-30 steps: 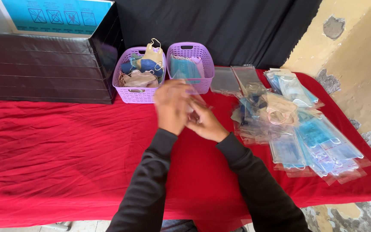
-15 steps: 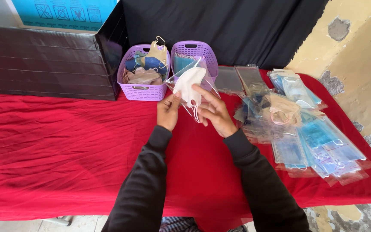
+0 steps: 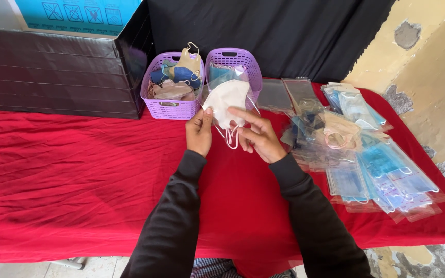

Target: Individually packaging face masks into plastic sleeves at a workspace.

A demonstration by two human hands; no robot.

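left hand (image 3: 199, 133): gripping the left edge of a clear bag (image 3: 217, 87), thumb and fingers pinching it, held upright above the cloth.
right hand (image 3: 260, 138): fingers spreading loosely, fingertips (image 3: 235, 110) touching the lower right side of the mask (image 3: 226, 102); looking like a light pinch, can't tell how firm.
mask: white, folded, sitting inside the clear bag, ear loops (image 3: 230, 138) dangling below between both hands.
mask position: hanging in the air over the red cloth (image 3: 78, 175), just in front of the two baskets, not touching the table.
left basket (image 3: 170, 107): purple, holding loose masks in beige, blue and tan, one sticking up over the rim.
right basket (image 3: 251, 72): purple, holding light blue stuff, partly hidden behind the bag.
empty bags (image 3: 289, 92): clear, lying flat right of the baskets.
packed pile (image 3: 366, 154): bagged masks, mostly blue plus one peach, overlapping each other, lying right of the right hand, near the table's right edge.
box (image 3: 52, 72): dark, big, sitting on the cloth left of the baskets, touching or just beside the left basket.
backdrop (image 3: 284, 36): black fabric hanging behind the table.
sleeves (image 3: 176, 226): black, both arms reaching in from the bottom.
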